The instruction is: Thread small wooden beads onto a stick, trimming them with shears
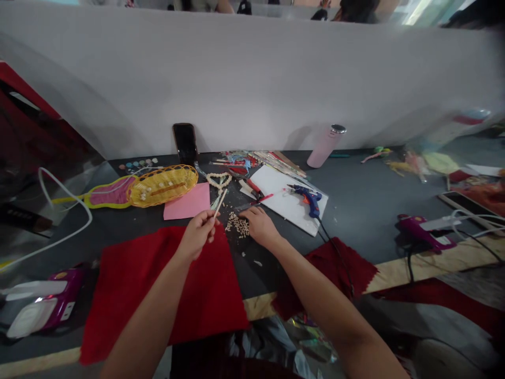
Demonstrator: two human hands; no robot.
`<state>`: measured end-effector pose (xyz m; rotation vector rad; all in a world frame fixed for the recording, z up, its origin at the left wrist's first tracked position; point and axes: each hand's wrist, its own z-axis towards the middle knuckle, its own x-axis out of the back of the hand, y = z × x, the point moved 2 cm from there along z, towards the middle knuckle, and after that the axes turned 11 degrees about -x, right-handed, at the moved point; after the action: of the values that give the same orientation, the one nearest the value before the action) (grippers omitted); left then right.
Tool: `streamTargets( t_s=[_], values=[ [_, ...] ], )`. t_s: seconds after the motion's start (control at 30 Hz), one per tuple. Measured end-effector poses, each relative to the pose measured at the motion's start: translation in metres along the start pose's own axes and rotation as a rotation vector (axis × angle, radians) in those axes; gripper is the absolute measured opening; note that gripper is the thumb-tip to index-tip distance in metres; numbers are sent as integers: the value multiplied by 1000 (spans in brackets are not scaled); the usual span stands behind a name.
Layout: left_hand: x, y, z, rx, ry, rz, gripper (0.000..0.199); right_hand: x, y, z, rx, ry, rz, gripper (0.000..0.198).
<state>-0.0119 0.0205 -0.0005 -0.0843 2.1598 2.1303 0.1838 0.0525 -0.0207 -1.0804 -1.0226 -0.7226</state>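
My left hand (198, 232) pinches a thin pale stick (221, 201), which tilts up and away from its fingertips. Beside it on the dark table lies a loose pile of small beige pellets (236, 226). Curled fingers of my right hand (258, 225) reach down at the pile's right edge; whatever is between their tips is too small to see. Just beyond the hands sits a heart-shaped ring of pale pieces (219, 180). A red cloth (205, 295) spreads under my left forearm.
A blue glue gun (310, 199) rests on a white board (272, 184), its cord running over the front edge. Leftward are pink paper (188, 202) and a yellow woven basket (163, 185). A phone (185, 142) and pink bottle (325, 147) stand near the white partition (252, 84).
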Motion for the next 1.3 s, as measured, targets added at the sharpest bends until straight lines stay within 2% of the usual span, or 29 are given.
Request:
streamTargets(
  t_s=[0.07,0.2,0.27,0.4,0.5,0.7,0.83,1.0,1.1,1.2,1.3],
  values=[
    [-1,-5,1,104,-62,-148,24,0,2,3,-46,-2,-24,45],
    [1,-8,4,177,-19,-265,20,6,-7,7,-123,2,-112,52],
    [2,-6,4,175,6,-304,19,10,-18,6,-55,-5,-125,48],
    [5,0,4,139,32,-345,21,11,-36,-2,199,-30,-117,42],
    [8,1,3,109,34,-352,27,7,-36,-7,272,-61,-107,39],
    [8,-2,4,124,27,-374,31,8,-23,-3,141,8,-101,37],
    [6,5,3,124,17,-382,29,7,-23,0,116,-29,-116,38],
    [11,13,3,-41,98,-227,28,6,-21,1,63,14,-75,45],
    [15,11,5,-111,136,-167,29,6,-20,1,81,-25,-82,45],
    [18,5,8,-60,100,-207,29,13,-20,9,73,-21,-79,39],
    [19,-1,10,11,78,-273,30,22,-24,26,7,23,-98,30]
  ],
)
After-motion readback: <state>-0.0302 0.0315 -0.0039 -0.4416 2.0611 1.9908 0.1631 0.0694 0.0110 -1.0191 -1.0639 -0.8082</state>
